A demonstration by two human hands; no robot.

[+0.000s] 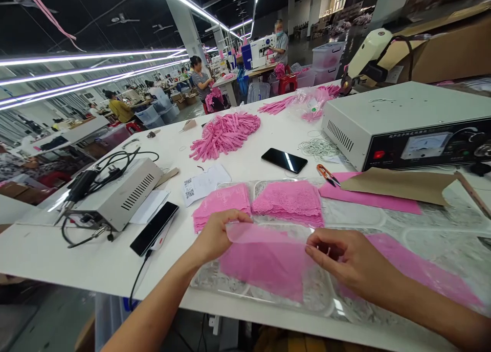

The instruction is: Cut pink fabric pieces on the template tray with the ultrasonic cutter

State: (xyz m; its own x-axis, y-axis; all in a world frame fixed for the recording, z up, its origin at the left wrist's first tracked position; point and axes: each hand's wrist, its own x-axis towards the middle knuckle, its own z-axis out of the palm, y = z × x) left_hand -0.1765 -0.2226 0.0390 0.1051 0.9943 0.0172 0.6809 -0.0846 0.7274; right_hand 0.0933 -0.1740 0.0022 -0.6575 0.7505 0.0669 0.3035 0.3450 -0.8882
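My left hand pinches the left top corner of a thin pink fabric piece. My right hand pinches its right top corner. The fabric hangs between both hands just above the clear plastic tray on the white table. Two stacks of pink lace lie in the tray compartments just beyond my hands. More pink fabric lies under my right forearm.
A black phone, orange snips, rubber bands and a pile of pink strips lie farther back. A white metered machine stands right, a grey box with cables left. Other people work at distant tables.
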